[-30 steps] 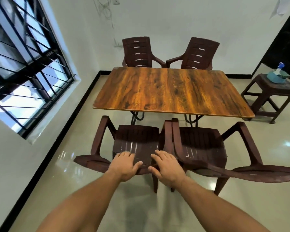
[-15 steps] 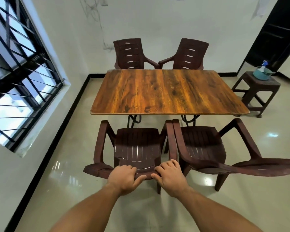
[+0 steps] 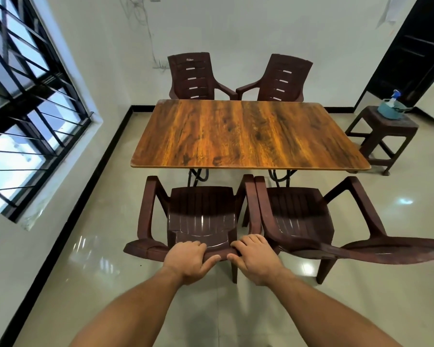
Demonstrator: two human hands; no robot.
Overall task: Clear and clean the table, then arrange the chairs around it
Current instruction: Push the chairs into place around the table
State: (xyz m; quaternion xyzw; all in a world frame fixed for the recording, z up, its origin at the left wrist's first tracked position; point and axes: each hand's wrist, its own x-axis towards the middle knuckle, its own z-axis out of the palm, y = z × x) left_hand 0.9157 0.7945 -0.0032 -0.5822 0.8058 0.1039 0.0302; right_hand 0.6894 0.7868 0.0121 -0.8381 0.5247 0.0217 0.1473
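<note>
While my left hand (image 3: 188, 261) and right hand (image 3: 254, 260) were both wrapped over the top edge of the near-left chair (image 3: 201, 211), fingers curled onto the front of its backrest and thumbs tucked under the rim, I judged it a light thing. It was one moulded piece of dark brown plastic, stiff, though likely to flex a little at the arms. The top rail, gripped near its middle, seemed the right hold for steering it squarely. It stood at the near long side of the table (image 3: 248, 136), seat front just short of the edge, its arm close against the near-right chair (image 3: 298, 214). The seat was ribbed and glossy, the arms broad and curved. The tabletop was a flat orange-brown wood-grain rectangle with rounded corners. On the polished floor (image 3: 98, 246) I expected the legs to slide easily.
</note>
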